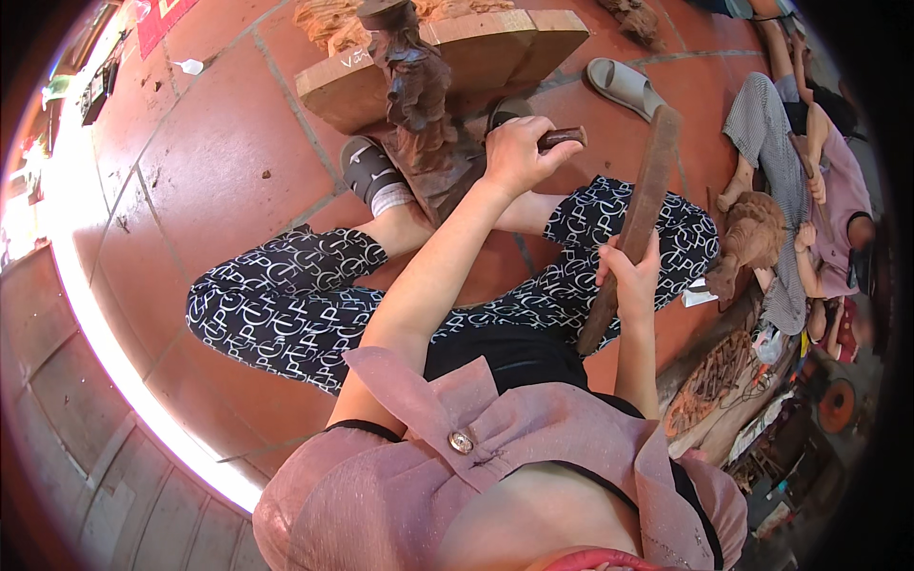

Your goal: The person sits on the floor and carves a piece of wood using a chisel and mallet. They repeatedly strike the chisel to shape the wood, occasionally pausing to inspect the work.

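Observation:
My left hand [522,157] is closed round a chisel [564,139]; only its dark wooden handle shows, and the blade is hidden behind the hand. The hand is just right of a dark brown carved wooden figure [415,90], which stands tilted between my feet. Whether the chisel touches the figure cannot be seen. My right hand [632,277] grips a long, flat wooden bar [651,181] near its lower part, over my right thigh. The bar points up and away, its far end apart from the chisel handle.
A thick wooden board [476,55] lies behind the figure, with lighter carved wood [328,21] past it. A grey slipper [624,86] is on the tiled floor [228,143]. At right, another person [838,181] sits by a brown carving [754,238]. Several tools fill a tray [706,383].

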The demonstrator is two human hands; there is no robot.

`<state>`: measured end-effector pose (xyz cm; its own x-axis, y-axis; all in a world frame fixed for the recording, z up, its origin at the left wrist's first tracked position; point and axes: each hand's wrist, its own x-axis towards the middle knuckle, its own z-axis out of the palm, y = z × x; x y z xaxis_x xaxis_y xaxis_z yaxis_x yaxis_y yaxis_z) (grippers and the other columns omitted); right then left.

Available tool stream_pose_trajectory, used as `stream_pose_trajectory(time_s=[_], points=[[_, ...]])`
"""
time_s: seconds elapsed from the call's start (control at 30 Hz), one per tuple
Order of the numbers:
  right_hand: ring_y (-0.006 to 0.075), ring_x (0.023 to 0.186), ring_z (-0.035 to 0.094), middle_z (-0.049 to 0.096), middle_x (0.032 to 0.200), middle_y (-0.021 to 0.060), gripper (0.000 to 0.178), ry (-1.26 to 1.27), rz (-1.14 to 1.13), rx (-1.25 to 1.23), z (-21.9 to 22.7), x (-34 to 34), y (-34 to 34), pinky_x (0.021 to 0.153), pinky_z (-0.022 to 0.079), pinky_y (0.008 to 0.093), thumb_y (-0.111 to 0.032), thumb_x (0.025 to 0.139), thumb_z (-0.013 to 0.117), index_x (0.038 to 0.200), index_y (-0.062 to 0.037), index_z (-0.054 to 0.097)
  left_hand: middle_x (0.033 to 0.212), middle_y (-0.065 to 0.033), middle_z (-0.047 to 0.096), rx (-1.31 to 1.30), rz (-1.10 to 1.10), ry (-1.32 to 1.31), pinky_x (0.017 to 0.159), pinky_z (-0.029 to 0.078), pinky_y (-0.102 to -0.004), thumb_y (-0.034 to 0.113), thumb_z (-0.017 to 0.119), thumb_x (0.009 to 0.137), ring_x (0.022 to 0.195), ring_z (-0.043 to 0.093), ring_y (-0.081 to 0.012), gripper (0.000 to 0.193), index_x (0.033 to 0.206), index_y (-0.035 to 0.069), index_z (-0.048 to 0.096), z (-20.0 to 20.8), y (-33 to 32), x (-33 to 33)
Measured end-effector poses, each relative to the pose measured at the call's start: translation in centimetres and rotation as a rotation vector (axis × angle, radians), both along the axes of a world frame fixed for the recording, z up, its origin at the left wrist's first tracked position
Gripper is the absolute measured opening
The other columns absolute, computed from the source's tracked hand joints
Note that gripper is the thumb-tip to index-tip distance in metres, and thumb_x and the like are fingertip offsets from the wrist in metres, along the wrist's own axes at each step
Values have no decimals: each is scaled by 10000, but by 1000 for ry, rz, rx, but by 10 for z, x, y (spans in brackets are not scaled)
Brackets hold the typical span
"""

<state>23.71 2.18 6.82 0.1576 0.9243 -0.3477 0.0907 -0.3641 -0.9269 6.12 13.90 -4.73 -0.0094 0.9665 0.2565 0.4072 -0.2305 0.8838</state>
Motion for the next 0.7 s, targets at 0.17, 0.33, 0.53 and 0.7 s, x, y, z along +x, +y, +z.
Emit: stream_pose_trajectory(time_s=[0.17, 0.33, 0.53, 0.7], points=[[119, 545, 558, 549, 805, 52, 533, -265, 124, 124, -6, -3, -8, 450, 473, 250, 21, 779, 655, 1250, -15, 408, 757, -139, 657, -41, 53, -119, 619, 480, -422, 518, 736, 760, 716, 641, -334, 466, 773, 56, 673, 7, 4, -3], [201, 708, 636, 607, 937, 104, 655, -331, 178, -171, -2, 4, -3, 641, 533, 338, -69, 749, 685, 1336, -30, 397, 757, -139, 656, -35, 60, -127, 616, 476, -421, 526, 728, 770, 713, 639, -338, 482, 759, 48, 667, 2, 4, -11], [110, 555, 560, 572, 876, 67, 626, -404, 345, -225, -2, 5, 2, 465, 464, 265, -14, 763, 676, 1321, -31, 392, 754, -139, 653, -11, 71, -123, 613, 475, -420, 526, 727, 770, 709, 639, -340, 486, 752, 44, 662, 0, 4, -12], [145, 575, 584, 585, 833, 83, 649, -311, 171, -73, -17, 1, -11, 507, 485, 300, -75, 745, 698, 1319, -46, 395, 748, -140, 650, -39, 13, -84, 607, 473, -424, 539, 730, 762, 707, 638, -342, 501, 753, 43, 660, 1, 3, -10]])
